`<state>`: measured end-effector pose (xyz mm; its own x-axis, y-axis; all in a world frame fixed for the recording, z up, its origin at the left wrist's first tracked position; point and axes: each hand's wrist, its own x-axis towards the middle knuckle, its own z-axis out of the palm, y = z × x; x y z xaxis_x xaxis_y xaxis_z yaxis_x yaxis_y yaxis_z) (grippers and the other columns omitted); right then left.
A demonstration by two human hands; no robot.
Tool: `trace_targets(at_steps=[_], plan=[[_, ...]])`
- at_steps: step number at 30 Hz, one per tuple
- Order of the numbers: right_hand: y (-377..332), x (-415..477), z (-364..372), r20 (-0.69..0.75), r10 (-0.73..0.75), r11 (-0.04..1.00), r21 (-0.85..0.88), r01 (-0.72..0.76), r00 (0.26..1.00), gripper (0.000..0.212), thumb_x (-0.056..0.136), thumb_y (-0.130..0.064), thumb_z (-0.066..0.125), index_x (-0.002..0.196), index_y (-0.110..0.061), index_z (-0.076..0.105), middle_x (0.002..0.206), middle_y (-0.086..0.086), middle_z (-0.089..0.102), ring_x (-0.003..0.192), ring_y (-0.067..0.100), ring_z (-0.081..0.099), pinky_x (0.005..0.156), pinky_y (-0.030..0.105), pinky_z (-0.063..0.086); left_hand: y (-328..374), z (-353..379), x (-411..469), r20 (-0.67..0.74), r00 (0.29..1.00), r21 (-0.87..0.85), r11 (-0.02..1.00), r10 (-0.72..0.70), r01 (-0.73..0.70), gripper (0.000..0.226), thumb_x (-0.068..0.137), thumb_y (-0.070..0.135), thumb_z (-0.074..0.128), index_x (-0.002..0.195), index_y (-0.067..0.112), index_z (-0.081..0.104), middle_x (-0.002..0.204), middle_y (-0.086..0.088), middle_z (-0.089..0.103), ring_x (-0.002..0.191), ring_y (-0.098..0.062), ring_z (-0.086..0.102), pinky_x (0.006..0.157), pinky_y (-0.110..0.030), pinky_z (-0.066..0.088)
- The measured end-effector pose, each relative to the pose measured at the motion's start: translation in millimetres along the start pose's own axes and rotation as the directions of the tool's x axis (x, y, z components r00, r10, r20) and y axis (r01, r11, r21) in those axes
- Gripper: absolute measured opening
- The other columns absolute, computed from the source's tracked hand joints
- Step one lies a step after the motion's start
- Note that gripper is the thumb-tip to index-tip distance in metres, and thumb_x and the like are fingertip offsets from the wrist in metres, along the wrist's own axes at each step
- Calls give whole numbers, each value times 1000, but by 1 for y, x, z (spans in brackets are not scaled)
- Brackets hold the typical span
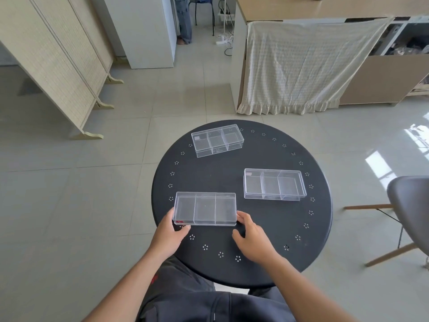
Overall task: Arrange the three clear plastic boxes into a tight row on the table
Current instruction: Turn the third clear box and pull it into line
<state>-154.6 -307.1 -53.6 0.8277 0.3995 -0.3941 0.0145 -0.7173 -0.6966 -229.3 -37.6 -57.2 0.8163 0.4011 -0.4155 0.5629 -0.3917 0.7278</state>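
Clear boxes — black table, white-dotted rim.

Clear glossy plastic boxes on matt black perforated table.

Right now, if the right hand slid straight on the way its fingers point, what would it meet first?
The right hand points up and left at the near clear plastic three-compartment box; its fingertips already seem to touch that box's right end, so it likely meets that first.

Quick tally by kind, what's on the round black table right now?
Clear plastic three-compartment boxes: 3 (near-left, right, far)
Hands at the near-left box: 2 (left hand, right hand)
Total: 5
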Motion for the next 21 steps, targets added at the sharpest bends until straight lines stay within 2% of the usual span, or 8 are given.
trace_targets(at_steps=[4, 6, 8, 9, 11, 13, 16, 21], plan=[[0, -4, 1, -77, -53, 996, 64, 58, 996, 53, 99, -33, 56, 149, -41, 40, 146, -33, 60, 110, 22, 67, 92, 33, 47, -10, -2, 7, -39, 999, 29, 1000, 9, -7, 74, 89, 19, 84, 154, 30, 50, 138, 4, 60, 125, -13, 61, 111, -36, 49], [-4, -5, -1, -163, -76, 993, 75, 89, 984, 48, 98, -37, 59, 143, -44, 45, 140, -34, 64, 90, 17, 59, 91, 35, 49, -8, -3, 9, -87, 996, 46, 998, 35, -31, 76, 87, 18, 88, 153, 25, 51, 134, 1, 56, 122, -15, 60, 107, -31, 46], [-9, -6, -5, -255, -84, 991, 83, 108, 963, 43, 98, -38, 64, 138, -44, 50, 131, -38, 65, 84, 12, 50, 94, 37, 51, -4, -5, 11, -158, 985, 58, 996, 70, -62, 68, 86, 20, 90, 146, 20, 58, 128, -1, 56, 117, -16, 62, 101, -29, 46], [-11, -6, -8, -289, -81, 989, 92, 112, 954, 42, 98, -38, 66, 138, -44, 51, 128, -38, 65, 88, 11, 54, 97, 36, 51, -3, -7, 13, -193, 977, 66, 995, 87, -75, 61, 87, 23, 90, 141, 17, 62, 124, -2, 58, 114, -18, 64, 99, -29, 47], [-15, -5, -12, -325, -62, 988, 114, 104, 944, 43, 99, -39, 67, 139, -46, 52, 129, -35, 65, 112, 11, 63, 104, 37, 50, 2, -10, 15, -242, 962, 79, 991, 122, -106, 45, 92, 28, 85, 131, 13, 69, 114, -3, 61, 103, -19, 68, 93, -30, 51], [-17, -4, -15, -345, -59, 986, 124, 108, 937, 47, 100, -37, 67, 144, -44, 52, 133, -29, 66, 127, 9, 61, 108, 36, 50, 6, -12, 15, -258, 956, 88, 988, 142, -123, 28, 95, 34, 81, 114, 13, 76, 104, -3, 62, 92, -13, 67, 85, -27, 52], [-17, -3, -16, -341, -67, 989, 99, 106, 938, 58, 102, -33, 66, 157, -38, 47, 136, -20, 62, 128, 3, 60, 107, 30, 50, 9, -12, 16, -242, 962, 102, 990, 124, -102, 29, 97, 43, 76, 103, 15, 80, 98, 0, 64, 86, -5, 64, 72, -15, 42], [-12, 3, -18, -218, -51, 996, 60, 66, 975, 77, 104, -36, 59, 169, -42, 19, 138, -15, 46, 119, 6, 59, 98, 28, 50, 16, -8, 22, -231, 968, 99, 992, 100, -79, 35, 97, 52, 73, 100, 18, 80, 96, 2, 67, 84, -2, 62, 73, -19, 42]])
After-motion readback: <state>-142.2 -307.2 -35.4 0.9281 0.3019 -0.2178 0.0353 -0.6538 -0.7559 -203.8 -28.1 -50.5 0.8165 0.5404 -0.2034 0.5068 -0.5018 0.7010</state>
